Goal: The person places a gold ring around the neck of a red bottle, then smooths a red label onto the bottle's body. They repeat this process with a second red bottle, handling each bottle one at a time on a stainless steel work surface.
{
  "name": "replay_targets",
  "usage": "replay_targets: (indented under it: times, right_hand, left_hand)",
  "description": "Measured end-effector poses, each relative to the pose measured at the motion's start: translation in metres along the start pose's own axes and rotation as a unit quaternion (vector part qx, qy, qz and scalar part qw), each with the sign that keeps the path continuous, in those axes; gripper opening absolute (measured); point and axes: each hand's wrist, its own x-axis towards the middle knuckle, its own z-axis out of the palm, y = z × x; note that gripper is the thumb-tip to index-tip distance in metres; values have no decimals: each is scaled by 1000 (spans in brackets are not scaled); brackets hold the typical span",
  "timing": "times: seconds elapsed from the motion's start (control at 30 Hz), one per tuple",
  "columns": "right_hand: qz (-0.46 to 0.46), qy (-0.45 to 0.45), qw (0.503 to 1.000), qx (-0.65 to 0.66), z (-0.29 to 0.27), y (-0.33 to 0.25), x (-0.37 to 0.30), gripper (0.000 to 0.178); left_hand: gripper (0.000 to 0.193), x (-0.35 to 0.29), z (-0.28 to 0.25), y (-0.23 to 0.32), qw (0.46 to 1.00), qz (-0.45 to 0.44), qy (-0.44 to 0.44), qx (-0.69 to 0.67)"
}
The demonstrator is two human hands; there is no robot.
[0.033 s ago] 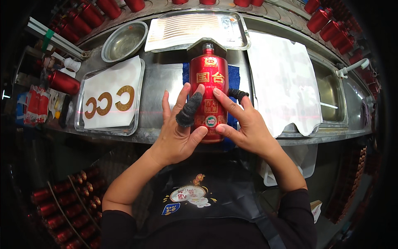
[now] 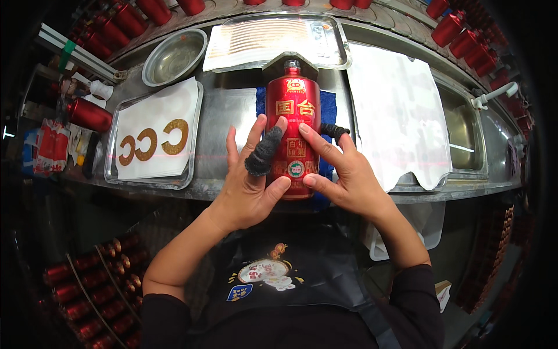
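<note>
A red bottle (image 2: 293, 93) with gold print lies face up on a blue cloth (image 2: 329, 107), its neck pointing away from me in a notched metal rest (image 2: 311, 71). My left hand (image 2: 247, 186) touches the lower left part of the bottle's face, fingers spread; a dark knitted sleeve (image 2: 263, 154) covers one finger up to its bare tip. With index finger and thumb stretched out, my right hand (image 2: 349, 180) presses on the lower right of the face. Another right finger, wearing a black sleeve (image 2: 332, 131), reaches along the bottle's right side.
Left stands a tray (image 2: 197, 125) with white sheets and gold C-shaped pieces (image 2: 146, 145). Behind are a metal bowl (image 2: 174, 57) and a tray of striped sheets (image 2: 267, 43). White sheets (image 2: 395, 116) lie right, beside a sink (image 2: 462, 139). Red bottles (image 2: 154, 11) line the far conveyor.
</note>
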Motion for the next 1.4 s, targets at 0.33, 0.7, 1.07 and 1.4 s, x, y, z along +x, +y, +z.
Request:
replay_targets:
  times: [0.33,0.7,1.07,1.4]
  right_hand:
    - [-9,27,999,-26,-2,13,16,79]
    - [-36,19,997,-69,-8,26,26,82]
    - [-38,-28,998,-45,-7,23,15,104]
    - [-60,-18,998,-22,-6,31,22,91]
  left_hand:
    - [75,12,4,-6,999,30,26,26]
    - [73,22,2,-18,999,29,31,30]
    - [100,4,2,-30,992,1,5,-129]
    - [100,0,8,-33,985,-2,-13,-173]
